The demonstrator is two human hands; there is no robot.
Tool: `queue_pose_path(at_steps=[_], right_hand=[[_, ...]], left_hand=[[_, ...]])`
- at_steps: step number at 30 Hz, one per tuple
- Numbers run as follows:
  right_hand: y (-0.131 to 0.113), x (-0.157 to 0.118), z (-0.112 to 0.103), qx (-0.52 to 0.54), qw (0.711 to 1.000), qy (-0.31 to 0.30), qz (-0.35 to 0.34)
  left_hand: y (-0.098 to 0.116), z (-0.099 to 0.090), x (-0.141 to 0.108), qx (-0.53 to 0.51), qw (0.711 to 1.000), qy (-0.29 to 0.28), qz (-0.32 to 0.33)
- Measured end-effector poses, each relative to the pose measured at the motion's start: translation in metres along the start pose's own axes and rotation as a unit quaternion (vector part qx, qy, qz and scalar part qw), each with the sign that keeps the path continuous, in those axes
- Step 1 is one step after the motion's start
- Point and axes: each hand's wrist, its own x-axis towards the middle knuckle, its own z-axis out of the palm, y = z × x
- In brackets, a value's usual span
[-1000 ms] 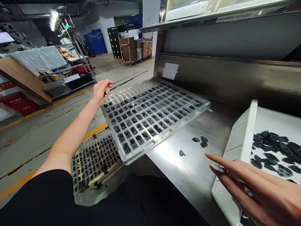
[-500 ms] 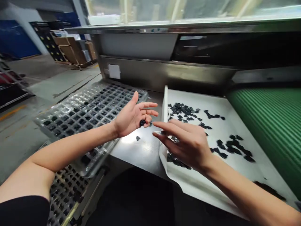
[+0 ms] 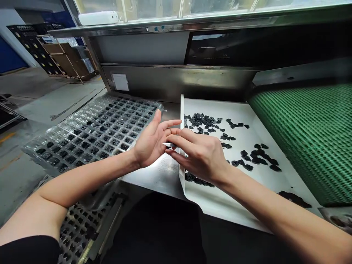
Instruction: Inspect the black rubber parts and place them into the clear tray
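My left hand point(image 3: 151, 141) is palm up over the metal table, thumb and upper fingers stretched out, its lower fingers mostly hidden behind my right hand. A small black piece point(image 3: 171, 148) shows partly at those lower fingers. My right hand point(image 3: 202, 154) meets it from the right, thumb and forefinger pinched on a small thin piece point(image 3: 167, 145) with a bright face; its kind is unclear. On the left lies a clear plastic tray point(image 3: 35, 146), its pockets filled with small black parts. Flat black pieces point(image 3: 202, 120) lie scattered in the white tray point(image 3: 220, 198) on the right.
A green ribbed conveyor belt point(image 3: 308, 135) runs along the right side. Behind the trays rises a metal panel point(image 3: 154, 82) beneath a shelf. Another filled clear tray point(image 3: 79, 234) sits lower left. Boxes on a rack point(image 3: 66, 58) stand farther back on the floor.
My right hand has moved left so its fingertips now meet my left hand, covering its lower fingers. The black piece there is now partly hidden. The view has shifted slightly right.
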Motion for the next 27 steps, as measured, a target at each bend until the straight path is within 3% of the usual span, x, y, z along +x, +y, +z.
queue_pose_path(at_steps=[6,12,15,19,27], right_hand=[[0.002,0.003,-0.002,-0.013,0.999,0.029,-0.014],[0.002,0.006,-0.005,0.168,0.983,0.066,0.023],[0.001,0.007,-0.008,0.205,0.976,0.074,0.024],[-0.002,0.007,-0.011,0.192,0.979,0.057,0.030],[0.001,0.005,-0.010,0.209,0.978,0.011,0.015]], left_hand=[[0.004,-0.006,-0.006,-0.028,1.000,0.007,0.001],[-0.008,-0.023,-0.018,0.007,0.998,-0.051,-0.033],[-0.014,-0.029,-0.023,0.032,0.996,-0.067,-0.042],[-0.011,-0.030,-0.025,0.053,0.996,-0.075,-0.011],[-0.007,-0.043,-0.020,0.119,0.992,-0.032,0.006]])
